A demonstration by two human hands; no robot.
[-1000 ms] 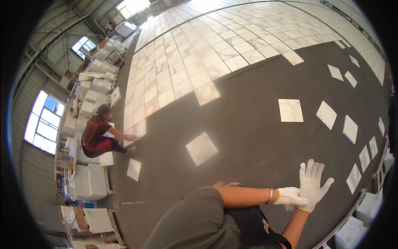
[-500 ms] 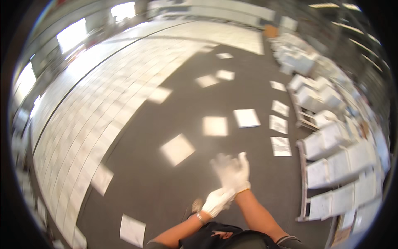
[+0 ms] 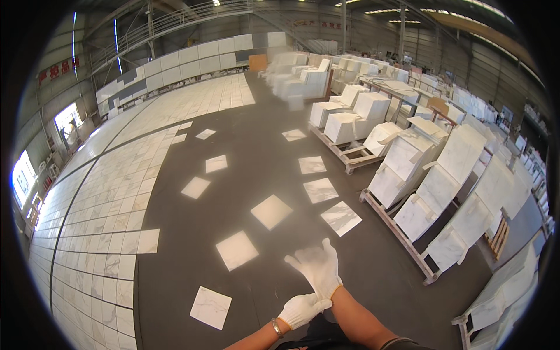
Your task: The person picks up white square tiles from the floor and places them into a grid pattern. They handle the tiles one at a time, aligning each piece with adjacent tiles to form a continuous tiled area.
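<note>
The right glove (image 3: 325, 280) is gripped at the wrist by the left hand (image 3: 300, 309), fingers curled, seemingly to keep it snug; the right hand (image 3: 317, 264) is spread, holding nothing. Loose tiles (image 3: 211, 307) are set apart between the dark floor's (image 3: 251, 154) side edges, faces left visible.

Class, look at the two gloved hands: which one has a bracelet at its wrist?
The left hand: a silvery bracelet circles its wrist, while the right hand shows none.

Large red characters (image 3: 59, 69) stand on the left wall (image 3: 44, 100). Smaller red lettering (image 3: 319, 24) runs along the back wall (image 3: 373, 36).
</note>
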